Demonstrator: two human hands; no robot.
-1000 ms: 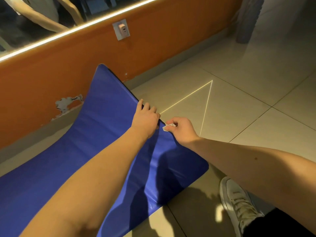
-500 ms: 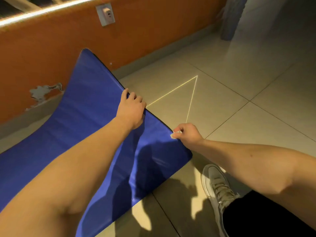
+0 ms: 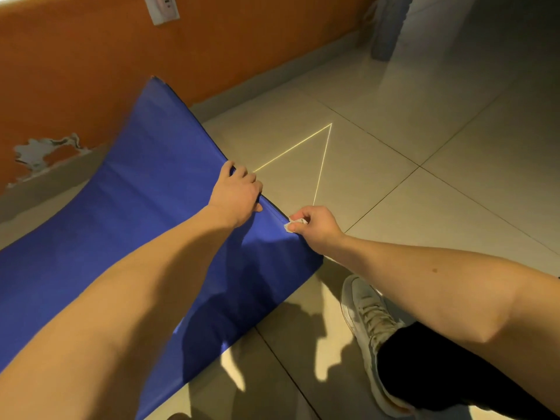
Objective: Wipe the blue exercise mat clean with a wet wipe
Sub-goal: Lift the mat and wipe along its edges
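Mat: one blue, smooth-skinned padded exercise mat [image 3: 136,207] lies on the floor under and to the left of both hands. Its far end curves up against the wall, and its right edge is raised where the left hand has it.
Wipe: one small, white, crumpled wet wipe [image 3: 291,224] sits against the mat's right edge, just on the near side of the left hand.
Left hand: the left hand [image 3: 238,194] has its fingers curled over the mat's right edge and grips it.
Right hand: the right hand [image 3: 315,230] pinches the wipe between thumb and bent fingers, holding it to the mat's edge.
Shoe: one pale lace-up sneaker [image 3: 366,316] stands under the right forearm, near the mat's near corner, below a black trouser leg [image 3: 439,374].
Floor: beige glossy floor tiles [image 3: 454,222]; two thin bright light lines [image 3: 321,165] meet in a point beyond the hands.
Wall: an orange painted wall [image 3: 91,71] beyond the left hand carries one white socket plate [image 3: 160,9] and one patch of peeled paint [image 3: 39,153] far to the left.
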